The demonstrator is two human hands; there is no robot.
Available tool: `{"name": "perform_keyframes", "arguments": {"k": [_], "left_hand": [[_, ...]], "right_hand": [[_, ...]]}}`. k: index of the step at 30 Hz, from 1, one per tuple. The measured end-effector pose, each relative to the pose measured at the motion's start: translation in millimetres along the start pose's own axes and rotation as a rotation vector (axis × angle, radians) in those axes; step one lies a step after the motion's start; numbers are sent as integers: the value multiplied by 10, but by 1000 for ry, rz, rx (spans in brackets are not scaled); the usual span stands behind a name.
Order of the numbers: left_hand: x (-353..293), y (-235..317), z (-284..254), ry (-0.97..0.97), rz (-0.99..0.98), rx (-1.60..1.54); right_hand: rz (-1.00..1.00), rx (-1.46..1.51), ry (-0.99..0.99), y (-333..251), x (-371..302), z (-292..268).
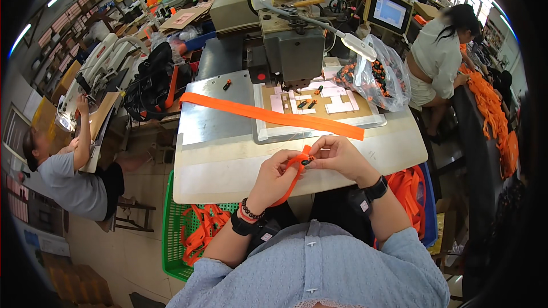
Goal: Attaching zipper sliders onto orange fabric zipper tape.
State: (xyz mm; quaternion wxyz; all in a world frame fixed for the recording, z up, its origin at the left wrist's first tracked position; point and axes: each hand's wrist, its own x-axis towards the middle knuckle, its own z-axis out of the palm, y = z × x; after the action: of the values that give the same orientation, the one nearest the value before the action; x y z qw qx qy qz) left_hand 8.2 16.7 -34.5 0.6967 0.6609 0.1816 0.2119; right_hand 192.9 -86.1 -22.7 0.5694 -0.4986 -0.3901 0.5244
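Observation:
Both hands meet over the near edge of the worktable. My left hand pinches a narrow orange zipper tape, which hangs down past the edge. Against it, my right hand holds a small black piece that looks like a zipper slider; the fingertips partly hide it. Just beyond the hands, a long flat orange strip lies slantwise across the table and a template board. Several small black-and-orange pieces rest on the board, and another lies on the metal plate at left.
A sewing machine head stands over the board. At right sits a clear plastic bag of small black-and-orange pieces. Below the table are a green basket and a blue bin with orange strips. Co-workers sit left and stand right.

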Motion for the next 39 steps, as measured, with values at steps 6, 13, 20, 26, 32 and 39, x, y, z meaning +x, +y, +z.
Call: {"name": "perform_keyframes", "arguments": {"k": [6,13,20,26,32,39], "left_hand": [[-29,89,32,-51,19,-64],[-3,-57,-6,-68,78,82],[23,-74,-4,31,-24,-48],[17,-103,4,69,11,58],[-9,21,32,187,-45,-74],[-74,10,55,286,190,75]], "right_hand": [[28,87,18,5,-14,3],[-35,-59,-14,128,45,-72],[0,35,-1,63,16,-6],[4,88,68,121,26,40],[-171,-24,184,58,-14,138],[-269,-53,106,-191,-181,414]]}}
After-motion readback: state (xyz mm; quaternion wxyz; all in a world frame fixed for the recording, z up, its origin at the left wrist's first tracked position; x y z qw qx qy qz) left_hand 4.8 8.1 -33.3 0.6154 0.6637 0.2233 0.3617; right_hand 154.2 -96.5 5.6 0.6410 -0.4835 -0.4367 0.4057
